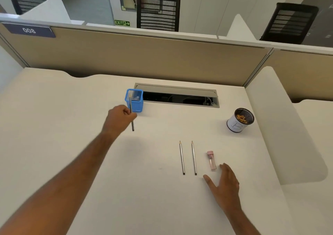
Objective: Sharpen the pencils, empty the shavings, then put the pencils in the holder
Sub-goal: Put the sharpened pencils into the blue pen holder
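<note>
Two sharpened pencils (187,157) are lying side by side on the desk (90,153), tips pointing away, with the pink sharpener (211,161) just right of them and the right hand (225,184) resting open and empty beside it. Further off, the left hand (119,119) is pinching a third pencil (131,116) nearly upright, just in front of the blue mesh holder (134,100); it seems about to be lifted in. A shavings-filled cup (240,120) is standing far right

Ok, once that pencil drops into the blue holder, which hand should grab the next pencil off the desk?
Probably the right hand: it lies open and empty beside the two pencils and the pink sharpener. The left hand is far off at the blue holder, fingers closed on a pencil.
</note>
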`<state>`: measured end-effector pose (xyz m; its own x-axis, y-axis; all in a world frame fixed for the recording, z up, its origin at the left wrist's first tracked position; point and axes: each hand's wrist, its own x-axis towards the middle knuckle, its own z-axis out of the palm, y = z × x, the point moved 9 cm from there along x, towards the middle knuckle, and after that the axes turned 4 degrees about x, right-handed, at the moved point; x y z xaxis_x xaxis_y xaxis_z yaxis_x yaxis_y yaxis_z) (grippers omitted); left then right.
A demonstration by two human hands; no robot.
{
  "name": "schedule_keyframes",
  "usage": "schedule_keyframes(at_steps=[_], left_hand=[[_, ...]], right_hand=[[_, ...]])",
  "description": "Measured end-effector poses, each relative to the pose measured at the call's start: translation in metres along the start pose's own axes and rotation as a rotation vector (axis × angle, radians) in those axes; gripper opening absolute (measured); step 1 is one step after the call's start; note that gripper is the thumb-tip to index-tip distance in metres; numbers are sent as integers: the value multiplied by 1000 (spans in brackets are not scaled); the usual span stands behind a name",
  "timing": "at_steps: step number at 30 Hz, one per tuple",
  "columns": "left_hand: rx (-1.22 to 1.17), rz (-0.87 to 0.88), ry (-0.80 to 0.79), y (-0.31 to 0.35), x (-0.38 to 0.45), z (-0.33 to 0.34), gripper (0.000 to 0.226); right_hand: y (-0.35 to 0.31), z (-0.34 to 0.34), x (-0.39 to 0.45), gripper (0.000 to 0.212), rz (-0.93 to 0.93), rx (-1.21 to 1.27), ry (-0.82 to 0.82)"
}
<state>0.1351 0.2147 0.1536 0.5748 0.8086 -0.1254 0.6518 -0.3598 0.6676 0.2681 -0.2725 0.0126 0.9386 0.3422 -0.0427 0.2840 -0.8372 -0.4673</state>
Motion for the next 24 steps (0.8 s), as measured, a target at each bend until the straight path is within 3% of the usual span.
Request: schedule_keyframes(at_steps=[4, 11, 24], left_hand=[[22, 40, 87, 14, 41, -27, 15], [-23, 110, 185, 33, 88, -37, 13], [95, 117, 147, 23, 134, 2, 11]], right_hand=[[-20, 0, 3, 97, -53, -18, 3], [-64, 5, 14, 80, -137, -3, 3], [-67, 15, 42, 74, -128, -125, 33]])
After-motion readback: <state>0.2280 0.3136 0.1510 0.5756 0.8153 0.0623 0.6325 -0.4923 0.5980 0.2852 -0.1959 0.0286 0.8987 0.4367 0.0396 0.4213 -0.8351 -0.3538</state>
